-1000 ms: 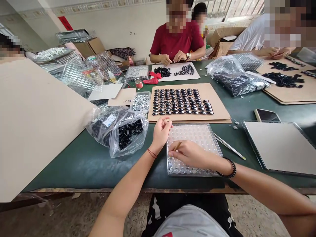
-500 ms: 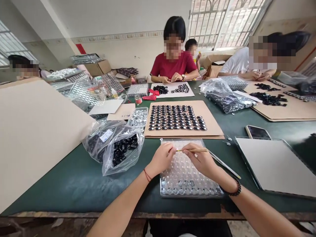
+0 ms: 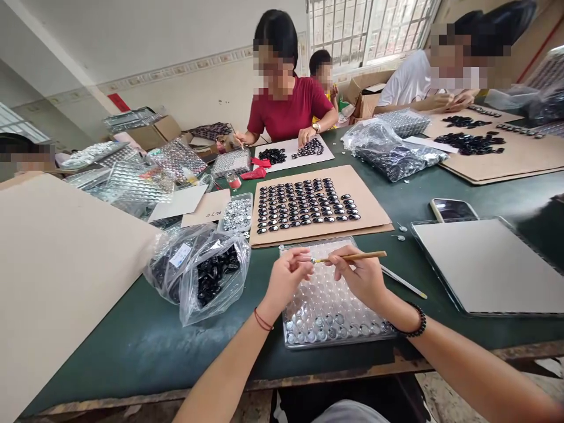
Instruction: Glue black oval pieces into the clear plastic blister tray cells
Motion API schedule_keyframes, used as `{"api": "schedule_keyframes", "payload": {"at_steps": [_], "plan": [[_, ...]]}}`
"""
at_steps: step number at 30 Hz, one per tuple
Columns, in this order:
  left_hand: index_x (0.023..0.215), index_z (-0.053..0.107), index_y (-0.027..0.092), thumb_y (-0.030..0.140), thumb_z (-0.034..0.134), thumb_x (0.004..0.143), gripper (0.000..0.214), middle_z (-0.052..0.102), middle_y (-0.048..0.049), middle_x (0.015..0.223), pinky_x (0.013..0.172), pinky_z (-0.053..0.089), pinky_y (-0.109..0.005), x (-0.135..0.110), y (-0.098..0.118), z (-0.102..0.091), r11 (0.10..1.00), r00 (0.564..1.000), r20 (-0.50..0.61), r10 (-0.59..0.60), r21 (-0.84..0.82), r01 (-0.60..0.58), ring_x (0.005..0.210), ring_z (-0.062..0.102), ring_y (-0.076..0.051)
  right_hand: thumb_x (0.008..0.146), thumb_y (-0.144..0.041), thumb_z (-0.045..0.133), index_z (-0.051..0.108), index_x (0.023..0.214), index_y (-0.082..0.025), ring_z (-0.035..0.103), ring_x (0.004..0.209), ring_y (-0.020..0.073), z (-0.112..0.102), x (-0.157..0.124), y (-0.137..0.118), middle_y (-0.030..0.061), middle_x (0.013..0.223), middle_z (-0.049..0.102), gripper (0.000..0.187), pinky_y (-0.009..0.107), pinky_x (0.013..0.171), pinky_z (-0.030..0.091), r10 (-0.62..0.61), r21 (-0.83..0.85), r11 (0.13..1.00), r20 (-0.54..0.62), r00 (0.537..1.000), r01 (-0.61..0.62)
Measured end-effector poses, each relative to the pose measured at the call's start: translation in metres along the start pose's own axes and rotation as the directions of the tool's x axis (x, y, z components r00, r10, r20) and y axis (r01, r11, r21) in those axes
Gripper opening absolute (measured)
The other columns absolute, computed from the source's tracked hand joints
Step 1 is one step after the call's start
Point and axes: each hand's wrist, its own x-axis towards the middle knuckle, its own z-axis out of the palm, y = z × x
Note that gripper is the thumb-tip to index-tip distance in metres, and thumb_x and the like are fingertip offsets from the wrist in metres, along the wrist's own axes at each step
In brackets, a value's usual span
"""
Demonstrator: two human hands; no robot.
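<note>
My right hand (image 3: 363, 279) grips a thin wooden stick (image 3: 365, 255), its yellowish tip pointing left. At that tip is a small shiny piece, pinched in the fingers of my left hand (image 3: 286, 276); what kind it is I cannot make out. Both hands hover over a clear plastic tray (image 3: 326, 294) with rows of round pockets. Small round clear pieces (image 3: 324, 333) fill the pockets along its near edge. A thin white stick (image 3: 405, 283) lies by the tray's right side, partly behind my right hand.
Beyond the tray, a brown board (image 3: 370, 214) carries rows of black oval pieces. An opened plastic bag (image 3: 189, 305) of black pieces and a box (image 3: 252, 211) of small silvery parts stand left. A phone (image 3: 453, 210) and a covered tray (image 3: 484, 270) lie right. Co-workers sit opposite.
My left fingers have opened out slightly around the small piece, and more of the wooden stick shows. The view has shifted. The co-worker opposite has spread their hands apart.
</note>
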Motion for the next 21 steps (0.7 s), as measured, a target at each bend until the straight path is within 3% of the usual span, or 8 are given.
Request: {"api": "schedule_keyframes", "payload": {"at_steps": [4,8,9,11,13,15,18,21], "plan": [[0.084,0.058,0.013,0.029,0.068,0.063,0.028,0.059,-0.0005,0.062,0.056,0.046,-0.024,-0.003,-0.001,0.003,0.996,0.998,0.038,-0.04,-0.075,0.043,0.054,0.055,-0.011,0.085,-0.031,0.048,0.055,0.075,-0.017,0.054,0.043,0.0102,-0.002,-0.003,-0.003,0.0019,0.062,0.061,0.02,0.024,0.047,0.043,0.019,0.139,0.99,-0.044,0.999,-0.013],[0.081,0.057,0.014,0.033,0.067,0.064,0.028,0.061,-0.0023,0.069,0.058,0.047,-0.026,0.021,0.015,-0.035,0.993,0.984,-0.148,0.096,0.085,-0.084,0.057,0.056,-0.011,0.086,-0.032,0.046,0.054,0.078,-0.017,0.054,0.044,0.012,-0.01,-0.003,-0.005,0.0012,0.059,0.06,0.018,0.028,0.051,0.045,0.089,0.234,0.971,-0.169,0.982,-0.047],[0.085,0.057,0.014,0.033,0.065,0.066,0.028,0.062,-0.0037,0.075,0.06,0.047,-0.027,0.03,0.022,-0.052,0.973,0.96,-0.223,0.168,0.196,-0.125,0.06,0.056,-0.012,0.086,-0.033,0.047,0.054,0.079,-0.018,0.054,0.043,0.0118,-0.011,-0.002,-0.005,0.0013,0.061,0.06,0.018,0.028,0.051,0.046,0.098,0.245,0.968,-0.176,0.979,-0.053],[0.092,0.057,0.014,0.031,0.059,0.072,0.026,0.062,-0.0077,0.089,0.067,0.046,-0.029,0.043,0.034,-0.087,0.858,0.84,-0.4,0.366,0.494,-0.139,0.071,0.058,-0.015,0.085,-0.033,0.047,0.054,0.079,-0.018,0.053,0.042,0.0113,-0.013,-0.001,-0.003,0.0012,0.062,0.06,0.018,0.028,0.051,0.046,0.104,0.257,0.965,-0.166,0.981,-0.059],[0.097,0.057,0.015,0.026,0.06,0.072,0.028,0.059,-0.0109,0.102,0.079,0.042,-0.033,0.045,0.04,-0.113,0.62,0.758,-0.384,0.527,0.784,-0.034,0.089,0.055,-0.021,0.085,-0.034,0.048,0.054,0.078,-0.018,0.053,0.042,0.0111,-0.013,-0.001,-0.002,0.0008,0.062,0.06,0.018,0.028,0.051,0.045,0.104,0.26,0.964,-0.154,0.983,-0.061],[0.096,0.057,0.016,0.025,0.052,0.078,0.021,0.06,-0.0103,0.1,0.083,0.039,-0.034,0.032,0.033,-0.127,0.385,0.784,-0.281,0.554,0.921,0.058,0.092,0.054,-0.022,0.085,-0.034,0.047,0.054,0.079,-0.019,0.055,0.045,0.0118,-0.012,-0.001,0.0,0.0009,0.062,0.06,0.018,0.028,0.052,0.046,0.108,0.256,0.964,-0.146,0.983,-0.068],[0.093,0.057,0.019,0.024,0.036,0.086,0.023,0.063,-0.0063,0.084,0.074,0.041,-0.031,0.003,0.004,-0.13,0.148,0.91,-0.22,0.353,0.973,0.178,0.078,0.058,-0.019,0.085,-0.034,0.047,0.054,0.079,-0.019,0.058,0.053,0.0143,-0.011,-0.002,0.001,0.0011,0.06,0.06,0.018,0.027,0.052,0.046,0.114,0.252,0.965,-0.131,0.985,-0.078],[0.101,0.056,0.016,0.018,0.04,0.083,0.024,0.06,-0.0102,0.101,0.082,0.039,-0.032,-0.011,-0.024,-0.131,0.07,0.937,-0.195,0.29,0.981,0.182,0.094,0.054,-0.022,0.085,-0.035,0.046,0.054,0.079,-0.019,0.059,0.056,0.0153,-0.01,-0.004,0.001,0.0016,0.06,0.06,0.019,0.027,0.051,0.045,0.12,0.248,0.964,-0.102,0.988,-0.091]]}}
